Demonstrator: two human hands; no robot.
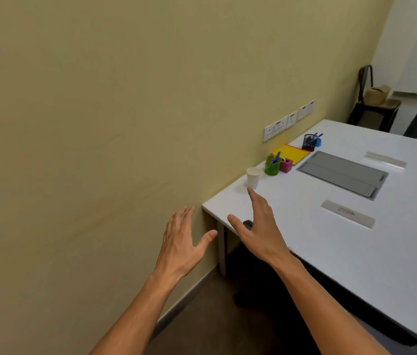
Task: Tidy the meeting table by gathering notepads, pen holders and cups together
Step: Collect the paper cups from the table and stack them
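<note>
Paper cups [253,177], white and stacked, upright near the wall-side edge of white meeting table [330,252], just beyond the right fingertips. Green pen holder [272,165] with blue pens, next along the wall side, touching or nearly touching a small magenta block [286,165] on its far side. Yellow notepad [290,153] with red border, flat on the table behind these two, close to the wall. Black mesh pen holder [310,142] with blue pens, at the notepad's far corner, a small blue item [318,142] just beside it. Left hand [180,242]: off the table, before the beige wall [100,124], fingers spread and straight, holding nothing. Right hand [260,226]: over the near table corner, fingers extended toward the cups, thumb apart, holding nothing; contact with the tabletop not discernible. Grey recessed cable hatch [343,174] set into the tabletop, right of the notepad. Two pale strips on the table: one with handwriting [347,213] nearer the viewer, one [384,160] beyond the hatch. White wall sockets [289,120] in a row above the table edge. Dark chair [371,98] bearing a brown box [377,93], in the far corner
</note>
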